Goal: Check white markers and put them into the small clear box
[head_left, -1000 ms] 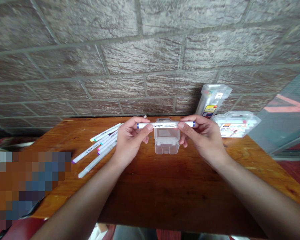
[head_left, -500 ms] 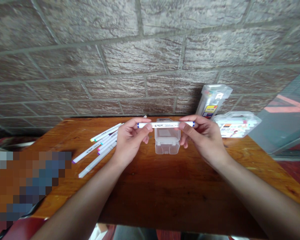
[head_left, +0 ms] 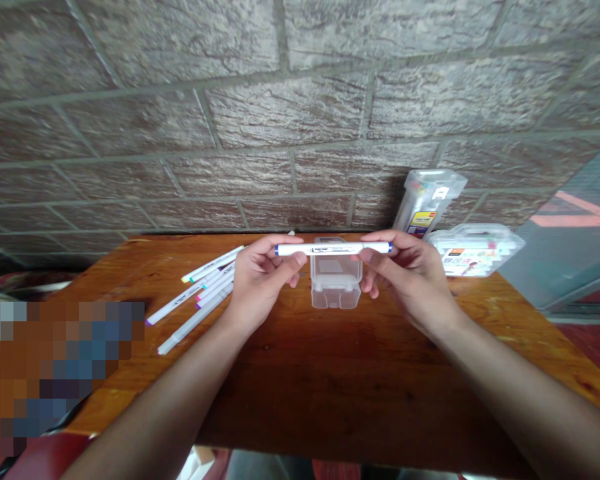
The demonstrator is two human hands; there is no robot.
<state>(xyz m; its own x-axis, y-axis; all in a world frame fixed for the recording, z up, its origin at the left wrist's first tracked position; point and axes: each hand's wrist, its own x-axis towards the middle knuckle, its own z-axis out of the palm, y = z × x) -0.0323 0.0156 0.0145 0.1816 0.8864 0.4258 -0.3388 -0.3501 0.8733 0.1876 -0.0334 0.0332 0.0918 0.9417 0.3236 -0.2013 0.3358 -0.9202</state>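
Observation:
A white marker [head_left: 334, 249] with blue ends and dark print is held level between my two hands. My left hand [head_left: 261, 280] pinches it near its left end, thumb in front and fingers behind. Near the other end, my right hand [head_left: 410, 277] grips it the same way. Behind and below the marker, an open clear plastic case [head_left: 335, 295] stands on the table, its upper part partly covered by the marker. Several white markers [head_left: 200, 303] with coloured ends lie loosely beside my left hand, some partly hidden by it.
A tall clear case [head_left: 423, 203] leans near the stone-block wall [head_left: 290, 113]. Right of it stands a wide clear case [head_left: 475, 252] of markers with a printed label. The wooden table [head_left: 320, 393] spans the front. A pixelated patch [head_left: 65, 373] covers the lower left.
Almost nothing differs. The marker and my right hand have shifted very slightly to the right, and the whole view has drifted a few pixels.

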